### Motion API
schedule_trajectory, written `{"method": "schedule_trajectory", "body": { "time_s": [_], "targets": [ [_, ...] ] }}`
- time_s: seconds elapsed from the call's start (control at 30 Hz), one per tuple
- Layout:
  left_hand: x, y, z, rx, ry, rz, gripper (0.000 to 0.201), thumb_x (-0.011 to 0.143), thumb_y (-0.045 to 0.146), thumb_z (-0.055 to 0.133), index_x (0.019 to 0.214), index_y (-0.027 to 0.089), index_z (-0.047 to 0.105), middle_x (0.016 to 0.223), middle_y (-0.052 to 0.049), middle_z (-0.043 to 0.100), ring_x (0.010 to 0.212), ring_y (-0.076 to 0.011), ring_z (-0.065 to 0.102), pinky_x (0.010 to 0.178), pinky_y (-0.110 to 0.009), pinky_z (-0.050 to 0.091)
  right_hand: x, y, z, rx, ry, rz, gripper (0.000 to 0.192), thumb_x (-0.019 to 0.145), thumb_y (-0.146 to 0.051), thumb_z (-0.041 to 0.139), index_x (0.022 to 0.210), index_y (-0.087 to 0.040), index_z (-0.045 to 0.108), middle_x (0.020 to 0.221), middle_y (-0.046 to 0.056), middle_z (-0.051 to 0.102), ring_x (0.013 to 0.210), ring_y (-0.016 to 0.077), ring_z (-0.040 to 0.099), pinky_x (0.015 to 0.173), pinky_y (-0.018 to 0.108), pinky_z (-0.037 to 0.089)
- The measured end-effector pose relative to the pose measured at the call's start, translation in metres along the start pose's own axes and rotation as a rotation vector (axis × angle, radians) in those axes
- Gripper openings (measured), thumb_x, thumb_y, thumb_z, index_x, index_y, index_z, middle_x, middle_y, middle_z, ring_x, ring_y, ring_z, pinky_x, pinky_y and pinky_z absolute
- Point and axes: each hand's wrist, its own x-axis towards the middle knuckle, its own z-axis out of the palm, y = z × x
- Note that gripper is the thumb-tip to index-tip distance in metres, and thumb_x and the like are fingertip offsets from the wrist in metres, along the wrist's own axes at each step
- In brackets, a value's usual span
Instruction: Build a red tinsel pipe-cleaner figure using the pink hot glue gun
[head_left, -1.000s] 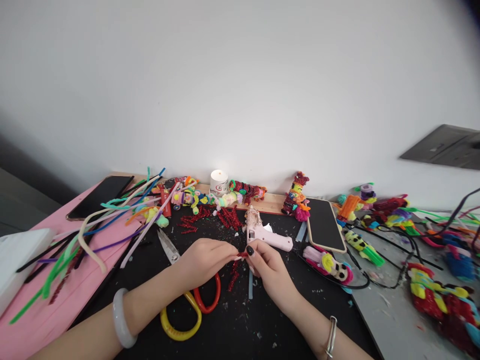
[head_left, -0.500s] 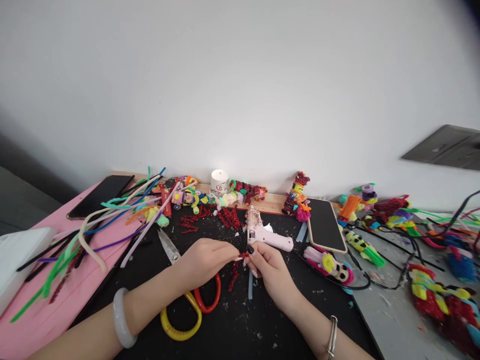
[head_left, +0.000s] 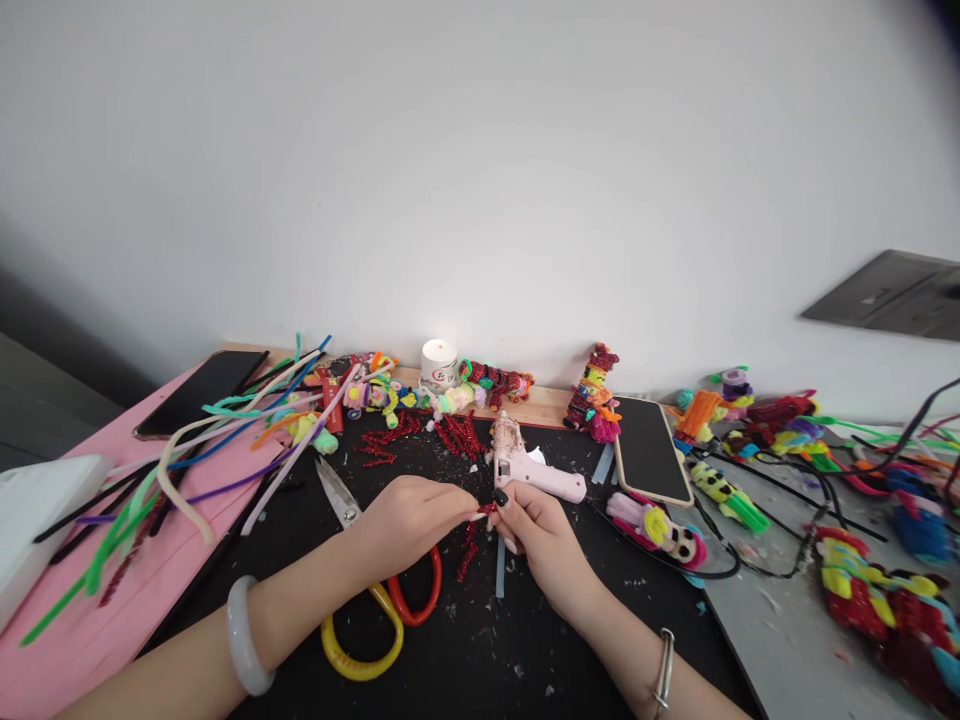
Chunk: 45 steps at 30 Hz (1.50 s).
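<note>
1. Both hands meet over the black mat near the middle of the worktop, and between them is a red glitter pipe cleaner [head_left: 471,545].
2. The pipe cleaner is a short, fuzzy, sparkling dark-red strand; its top end sits pinched between the two sets of fingertips, and the rest hangs down crookedly to the mat.
3. The left hand [head_left: 409,520] is closed, with fingers bunched to a point on the strand's upper end; a pale bangle sits on that wrist.
4. The right hand [head_left: 536,535] is curled too, thumb and forefinger nipping the same end from the other side; its nails are dark and a thin metal bracelet circles the wrist.
5. Just behind the right hand, towards the back edge, lies a pink glue gun [head_left: 529,467] on its side.
6. Under the left wrist lie scissors [head_left: 375,590] with one yellow and one red handle loop, blades pointing to the back left.
7. More red glitter pieces [head_left: 427,432] lie scattered further back on the mat.
8. A phone [head_left: 651,450] lies face up to the right of the glue gun.
9. Loose coloured pipe cleaners [head_left: 187,460] sprawl across the pink board at the left edge.
</note>
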Motion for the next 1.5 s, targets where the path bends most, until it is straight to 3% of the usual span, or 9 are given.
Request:
{"method": "schedule_trajectory", "body": {
  "time_s": [0.23, 0.47, 0.7, 0.9, 1.1, 1.2, 1.37, 1.5],
  "targets": [
    [-0.001, -0.003, 0.000, 0.003, 0.026, -0.099, 0.020, 0.092, 0.033, 0.048, 0.103, 0.018, 0.058, 0.091, -0.002, 0.072, 0.075, -0.0141, 0.068, 0.070, -0.023, 0.051, 0.001, 0.002, -0.002, 0.051, 0.075, -0.014, 0.031, 0.087, -0.041, 0.050, 0.069, -0.016, 0.053, 0.051, -0.007, 0.038, 0.046, 0.0079, 0.027, 0.046, 0.023, 0.019],
    [-0.001, -0.003, 0.000, -0.006, -0.033, -0.090, 0.018, 0.095, 0.026, 0.043, 0.097, 0.018, 0.060, 0.085, -0.002, 0.071, 0.073, -0.0137, 0.067, 0.065, -0.023, 0.049, 0.001, 0.001, -0.001, -0.023, 0.024, 0.000, 0.032, 0.086, -0.041, 0.053, 0.065, -0.017, 0.050, 0.051, -0.007, 0.039, 0.047, 0.0078, 0.028, 0.046, 0.023, 0.019],
    [0.002, -0.002, -0.002, 0.000, 0.003, -0.024, 0.028, 0.097, 0.024, 0.037, 0.091, 0.016, 0.063, 0.083, -0.005, 0.071, 0.070, -0.0130, 0.067, 0.064, -0.022, 0.050, 0.001, 0.002, -0.001, -0.007, 0.042, 0.027, 0.037, 0.087, -0.047, 0.046, 0.068, -0.017, 0.052, 0.051, -0.006, 0.039, 0.046, 0.0085, 0.028, 0.045, 0.024, 0.019],
    [0.001, -0.002, -0.001, 0.000, -0.028, -0.068, 0.023, 0.095, 0.024, 0.042, 0.093, 0.017, 0.063, 0.086, -0.004, 0.071, 0.073, -0.0137, 0.067, 0.065, -0.022, 0.050, 0.000, -0.001, -0.001, -0.095, 0.028, 0.020, 0.036, 0.086, -0.045, 0.050, 0.063, -0.018, 0.050, 0.050, -0.006, 0.039, 0.046, 0.0090, 0.030, 0.046, 0.024, 0.021],
    [0.001, -0.005, -0.006, -0.045, 0.032, -0.161, 0.016, 0.093, 0.021, 0.046, 0.094, 0.017, 0.061, 0.085, -0.004, 0.068, 0.076, -0.0131, 0.064, 0.070, -0.022, 0.047, 0.000, 0.004, -0.004, 0.149, 0.107, 0.007, 0.039, 0.087, -0.049, 0.046, 0.064, -0.018, 0.049, 0.048, -0.006, 0.036, 0.043, 0.0089, 0.028, 0.044, 0.024, 0.020],
    [0.002, -0.008, -0.008, -0.031, -0.047, -0.223, 0.014, 0.092, 0.021, 0.046, 0.092, 0.017, 0.060, 0.083, -0.002, 0.065, 0.074, -0.0126, 0.061, 0.068, -0.022, 0.045, 0.001, 0.004, -0.005, 0.231, 0.125, 0.014, 0.038, 0.087, -0.049, 0.045, 0.065, -0.018, 0.050, 0.048, -0.005, 0.038, 0.042, 0.0092, 0.029, 0.043, 0.024, 0.019],
    [0.005, -0.006, -0.010, 0.028, -0.299, -0.173, 0.017, 0.090, 0.023, 0.049, 0.077, 0.017, 0.056, 0.071, 0.001, 0.059, 0.062, -0.0115, 0.056, 0.057, -0.020, 0.038, 0.001, 0.002, -0.005, 0.239, 0.121, 0.030, 0.037, 0.085, -0.049, 0.046, 0.064, -0.019, 0.050, 0.048, -0.005, 0.039, 0.042, 0.0096, 0.030, 0.044, 0.025, 0.019],
    [0.008, 0.000, -0.013, 0.008, -0.363, -0.134, 0.012, 0.089, 0.020, 0.047, 0.081, 0.018, 0.057, 0.073, 0.000, 0.057, 0.063, -0.0122, 0.055, 0.058, -0.021, 0.038, 0.001, 0.001, -0.004, 0.218, 0.130, 0.048, 0.037, 0.084, -0.050, 0.047, 0.064, -0.019, 0.050, 0.048, -0.005, 0.038, 0.043, 0.0102, 0.030, 0.044, 0.025, 0.019]
  ]
}}
